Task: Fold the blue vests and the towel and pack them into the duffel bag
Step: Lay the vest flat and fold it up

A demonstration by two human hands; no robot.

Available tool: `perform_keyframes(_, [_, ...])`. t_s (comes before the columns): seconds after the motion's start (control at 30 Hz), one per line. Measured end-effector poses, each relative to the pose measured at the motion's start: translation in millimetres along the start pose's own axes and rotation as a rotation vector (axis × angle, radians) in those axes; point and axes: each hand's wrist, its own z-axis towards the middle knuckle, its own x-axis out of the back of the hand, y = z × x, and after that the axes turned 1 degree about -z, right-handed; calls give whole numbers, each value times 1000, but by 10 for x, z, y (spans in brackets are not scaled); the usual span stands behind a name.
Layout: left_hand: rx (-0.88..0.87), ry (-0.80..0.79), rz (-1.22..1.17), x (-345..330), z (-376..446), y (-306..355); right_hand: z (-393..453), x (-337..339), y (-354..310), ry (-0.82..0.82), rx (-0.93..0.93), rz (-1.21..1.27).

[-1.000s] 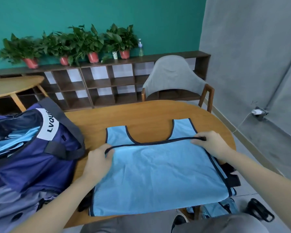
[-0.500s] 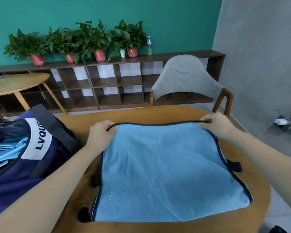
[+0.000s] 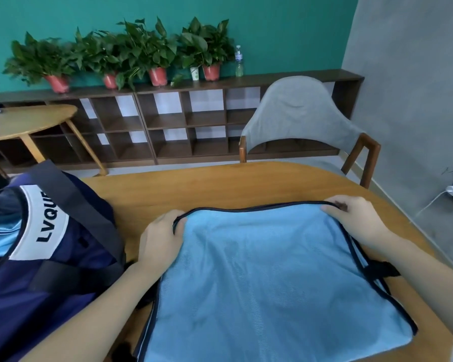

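The blue vest (image 3: 267, 286) lies folded on the table (image 3: 220, 186), filling its centre toward 6 o'clock. The left hand (image 3: 160, 239) pinches the dark-trimmed far corner at 9 o'clock of the vest; the right hand (image 3: 356, 220) grips the far corner at 2 o'clock. The duffel bag (image 3: 50, 246) sits open at 9 o'clock, just beside the left forearm, light-blue cloth inside. Bare wood lies open toward 12 o'clock, up to the grey chair (image 3: 298, 113) at the far edge. The vest's near edge hangs at the table's near rim.
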Motion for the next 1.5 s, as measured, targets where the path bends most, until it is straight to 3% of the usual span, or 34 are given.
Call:
perform_keyframes(0.1, [-5, 8, 1, 93, 33, 66, 68, 97, -55, 57, -20, 5])
perform_keyframes(0.23, [94, -221, 191, 152, 59, 229, 49, 92, -177, -45, -105, -210])
perform_keyframes(0.3, [23, -235, 237, 166, -101, 390, -177, 9, -335, -37, -75, -279])
perform_keyframes(0.4, [-122, -293, 52, 156, -517, 724, -689, -247, -558, -163, 47, -213])
perform_keyframes(0.47, [-83, -415, 53, 117, -830, 894, -946, -418, -560, -271, 96, -279])
perform_keyframes(0.57, [61, -573, 285, 115, -1164, 909, -985, -427, -289, -275, 51, -509])
perform_keyframes(0.67, [89, -551, 410, 203, -1318, 809, -914, -270, -73, -258, -42, -595])
perform_keyframes(0.87, [51, -553, 436, 203, -1258, 800, -921, -251, -34, -281, -25, -631])
perform_keyframes(1.0, [-106, -564, 437, 135, -828, 615, -911, -128, -83, -317, -3, -650])
perform_keyframes(1.1, [-228, -444, 705, 108, -224, 427, -889, -10, -200, -322, 19, -742])
perform_keyframes(1.17, [-128, -409, 790, 117, 31, 465, -873, 48, -309, -291, 43, -801])
perform_keyframes(1.27, [8, -360, 533, 36, -54, 729, -902, 65, -442, -175, 160, -892])
perform_keyframes(1.33, [38, -420, 420, -62, -285, 923, -899, 21, -445, -102, 257, -882])
perform_keyframes(1.5, [152, -591, 377, -298, -641, 1120, -857, -194, -331, -377, 360, -628])
